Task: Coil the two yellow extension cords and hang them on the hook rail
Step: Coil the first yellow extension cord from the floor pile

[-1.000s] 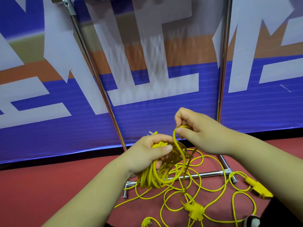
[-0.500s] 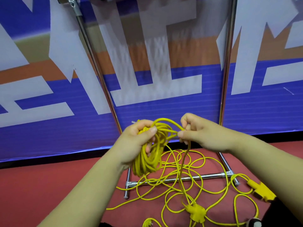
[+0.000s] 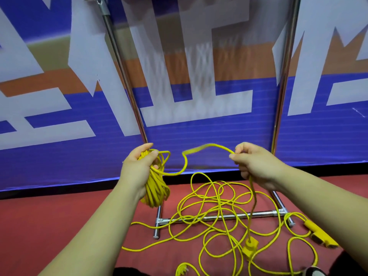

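My left hand [image 3: 139, 168] grips a bundle of yellow cord coils [image 3: 155, 188] that hangs down below the fist. A strand [image 3: 209, 146] runs from the bundle across to my right hand [image 3: 254, 162], which pinches it between thumb and fingers. From the right hand the cord drops straight to a yellow socket end [image 3: 251, 247] just above the floor. Loose yellow cord [image 3: 211, 206] lies tangled on the red floor below. The rack's two metal uprights [image 3: 127, 82] rise in front of me; the hook rail at the top is out of view.
The rack's chrome base bar [image 3: 219, 216] lies on the floor under the loose loops. A second yellow socket block [image 3: 320, 235] rests at the right, and a yellow plug [image 3: 181, 268] at the bottom. A blue, white and orange banner [image 3: 199, 126] stands behind the rack.
Both hands have risen and moved apart. The right hand has drawn out a length of cord to the right, away from the coil bundle in the left hand.
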A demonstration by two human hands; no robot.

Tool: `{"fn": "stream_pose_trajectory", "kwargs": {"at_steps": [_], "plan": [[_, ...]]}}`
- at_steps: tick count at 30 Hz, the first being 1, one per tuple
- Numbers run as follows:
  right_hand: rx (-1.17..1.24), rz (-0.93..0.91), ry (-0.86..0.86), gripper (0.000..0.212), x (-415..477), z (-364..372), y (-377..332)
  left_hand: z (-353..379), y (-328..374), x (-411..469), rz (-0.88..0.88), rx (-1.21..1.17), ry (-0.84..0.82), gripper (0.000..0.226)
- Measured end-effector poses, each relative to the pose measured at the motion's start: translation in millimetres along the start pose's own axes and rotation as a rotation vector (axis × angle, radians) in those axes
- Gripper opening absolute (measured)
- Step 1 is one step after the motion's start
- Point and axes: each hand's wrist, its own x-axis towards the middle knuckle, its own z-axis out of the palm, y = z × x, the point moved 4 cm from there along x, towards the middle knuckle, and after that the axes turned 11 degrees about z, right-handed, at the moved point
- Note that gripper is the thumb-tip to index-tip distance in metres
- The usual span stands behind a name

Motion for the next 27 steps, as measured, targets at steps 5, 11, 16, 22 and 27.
{"fn": "stream_pose_trajectory", "kwargs": {"at_steps": [5, 11, 16, 22, 27], "plan": [[-0.021, 0.231, 0.121, 0.013, -5, 2, 4, -3, 1, 0, 0.055, -0.032, -0.022, 0.023], [-0.120, 0.327, 0.112, 0.017, -6, 6, 6, 28, 24, -24, 0.020, -0.276, -0.306, 0.023], [-0.063, 0.245, 0.186, 0.015, -5, 0, -8, 54, 28, -51, -0.055, -0.287, -0.575, 0.023], [-0.181, 0.091, 0.210, 0.016, -19, -4, -32, 72, 12, -66, -0.114, -0.159, -0.746, 0.035], [-0.258, -0.069, 0.230, 0.017, -30, -1, -47, 80, 3, -69, -0.098, -0.102, -0.760, 0.055]]}}
